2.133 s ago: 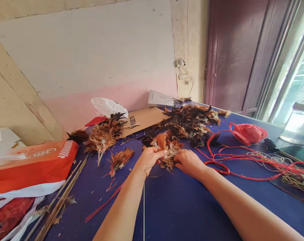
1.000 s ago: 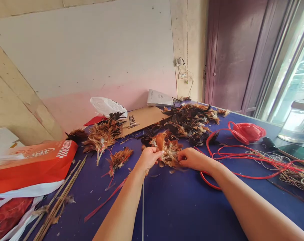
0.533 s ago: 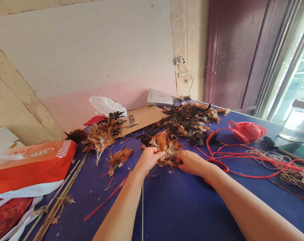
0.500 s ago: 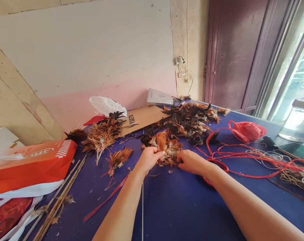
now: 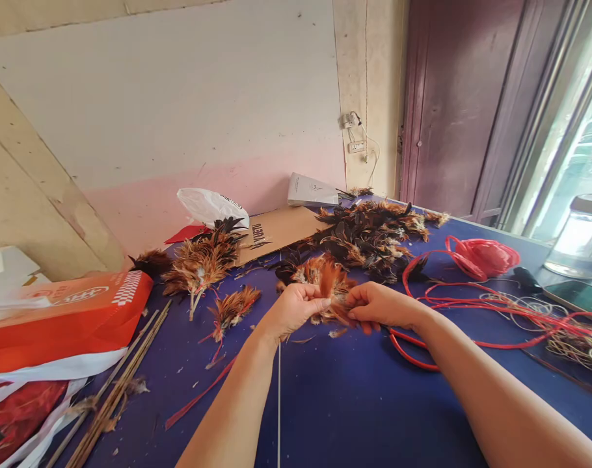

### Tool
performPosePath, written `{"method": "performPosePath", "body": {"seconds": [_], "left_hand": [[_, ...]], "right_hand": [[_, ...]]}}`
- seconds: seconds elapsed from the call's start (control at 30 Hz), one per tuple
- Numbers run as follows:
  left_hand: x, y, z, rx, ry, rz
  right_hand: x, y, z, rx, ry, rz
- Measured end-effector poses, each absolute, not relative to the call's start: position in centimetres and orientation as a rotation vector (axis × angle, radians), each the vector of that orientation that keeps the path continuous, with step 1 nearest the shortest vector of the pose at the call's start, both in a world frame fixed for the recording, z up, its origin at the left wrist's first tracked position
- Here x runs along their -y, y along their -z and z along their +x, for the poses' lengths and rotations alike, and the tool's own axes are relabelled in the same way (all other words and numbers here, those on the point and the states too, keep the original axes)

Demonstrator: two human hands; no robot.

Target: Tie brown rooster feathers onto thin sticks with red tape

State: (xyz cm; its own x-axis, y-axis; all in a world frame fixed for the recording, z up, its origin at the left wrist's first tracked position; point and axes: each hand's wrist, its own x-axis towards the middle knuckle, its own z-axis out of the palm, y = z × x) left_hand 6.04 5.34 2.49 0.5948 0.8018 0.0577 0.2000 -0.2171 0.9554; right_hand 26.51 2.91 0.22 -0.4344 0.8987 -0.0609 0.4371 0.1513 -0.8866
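Observation:
A tuft of orange-brown feathers [image 5: 328,278] stands upright in the fingers of my left hand [image 5: 300,308], which pinches it at its lower end. My right hand [image 5: 374,305] is closed on feathers at the right side of the same tuft, thumb against the bent fingers. Behind and beneath both hands lies a loose heap of brown and black feathers [image 5: 303,270] on the blue table [image 5: 364,403]. To the left, a small feather bunch [image 5: 232,309] is bound with red string, and a larger feather bundle [image 5: 193,263] has pale stalks.
A big pile of dark feathers [image 5: 369,234] lies at the back right. Red cord [image 5: 486,257] and tangled wire [image 5: 576,344] spread on the right near a clear jar [image 5: 576,234]. Thin sticks [image 5: 115,390] and an orange bag [image 5: 62,318] are at left; cardboard [image 5: 281,234] lies behind.
My left hand has moved slightly right and holds the feather tuft more upright. The right hand has come in closer, its fingers now pinching feathers beside the left thumb.

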Motion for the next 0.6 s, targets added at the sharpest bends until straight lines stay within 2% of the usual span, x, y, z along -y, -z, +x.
{"method": "performPosePath", "body": {"seconds": [0.27, 0.47, 0.6], "left_hand": [[-5.5, -1.6, 7.0, -0.873, -0.680, 1.660], [-6.1, -2.1, 6.7, -0.842, -1.029, 1.108], [-6.6, -2.7, 6.4, -0.706, -1.215, 0.735]], "right_hand": [[-2.7, -0.7, 25.8, 1.882, -1.214, -1.310], [-3.9, -0.1, 26.1, 1.396, -1.044, -1.329], [-4.2, 0.8, 25.7, 1.409, -1.081, -1.341]]}}
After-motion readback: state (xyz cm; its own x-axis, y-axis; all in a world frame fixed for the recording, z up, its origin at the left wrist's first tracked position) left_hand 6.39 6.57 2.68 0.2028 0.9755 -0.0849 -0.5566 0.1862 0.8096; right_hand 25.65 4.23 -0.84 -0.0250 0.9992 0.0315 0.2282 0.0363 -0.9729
